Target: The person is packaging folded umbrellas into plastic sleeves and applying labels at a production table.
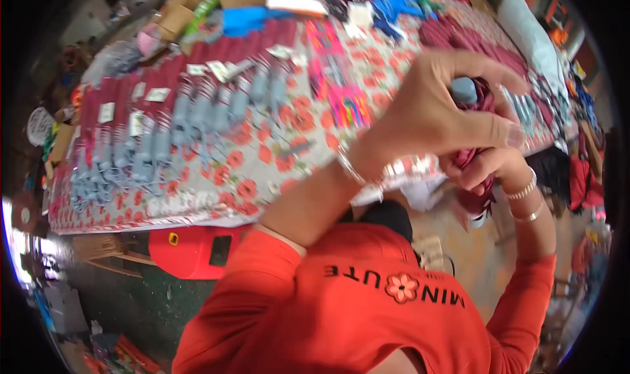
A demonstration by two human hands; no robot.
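Spreading across the upper half of the head view, a flower-patterned table is the largest thing here, its near edge bending with the lens. Below it, the person's red shirt fills much of the lower middle, printed with dark lettering and a small flower. On the left part of the table lies a long row of maroon-and-grey folded umbrellas, side by side, their grey ends toward the person and white tags resting among them. Toward the far right corner sits a maroon pile, with a pale blue sack beyond it. A red plastic piece with a dark rectangular patch stands beneath the near edge, beside a wooden chair. Between the row and the person's hands, pink multicoloured packets lie on the cover

Smaller again come the hands, raised in front of the table's right part. The left hand arches in a wide C around the upper end of a maroon bundle, thumb and fingertips well apart; whether it presses on it I cannot tell. Just below, the right hand is curled closed around the same bundle. Smallest are the bundle's rounded grey end, showing inside the left hand's curve, and the thin bracelets on the right wrist
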